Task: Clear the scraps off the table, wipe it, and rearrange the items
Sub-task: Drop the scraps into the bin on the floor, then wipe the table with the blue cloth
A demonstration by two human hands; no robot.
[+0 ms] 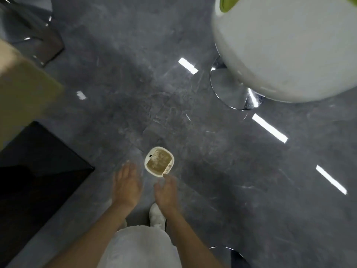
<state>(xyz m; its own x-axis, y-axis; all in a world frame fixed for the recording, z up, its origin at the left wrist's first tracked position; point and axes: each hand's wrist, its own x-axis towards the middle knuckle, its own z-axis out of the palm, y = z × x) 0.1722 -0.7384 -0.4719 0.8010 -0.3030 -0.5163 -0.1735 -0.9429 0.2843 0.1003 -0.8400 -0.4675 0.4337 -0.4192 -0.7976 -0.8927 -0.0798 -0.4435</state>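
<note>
1. Mostly staring straight down at glossy grey floor (135,84), streaked with strip-light reflections. No table top plainly in view, so no way to judge wiped or not, or whether anything's been rearranged.
2. Upper right: big white round chair (280,51) on a chrome disc base (229,89), with a sliver of lime green at the top edge.
3. Left edge: black glossy slab (38,171), with a blurry tan panel (23,89) above it. Could be furniture, can't tell which kind.
4. Bottom centre: white trousers (143,250) and two bare forearms heading up into the frame.
5. Lower centre: left hand (126,185) and right hand (167,190) side by side, both flat with fingers straight and loosely spread, gripping nothing. Pretty smeared though. Right fingertip overlapping the bin rim in the picture; touching or just hovering above it, can't tell.
6. Just above the hands: small white bin (159,161) standing on the floor, brownish inside with pale bits (155,156) on top. Probably the scraps, so guessing the clearing step is about done or nearly so.
7. Under the right wrist: white shoe (156,215).
8. Still to do, as a guess: wiping and rearranging, going by the empty hands and no cloth anywhere in the frame.
</note>
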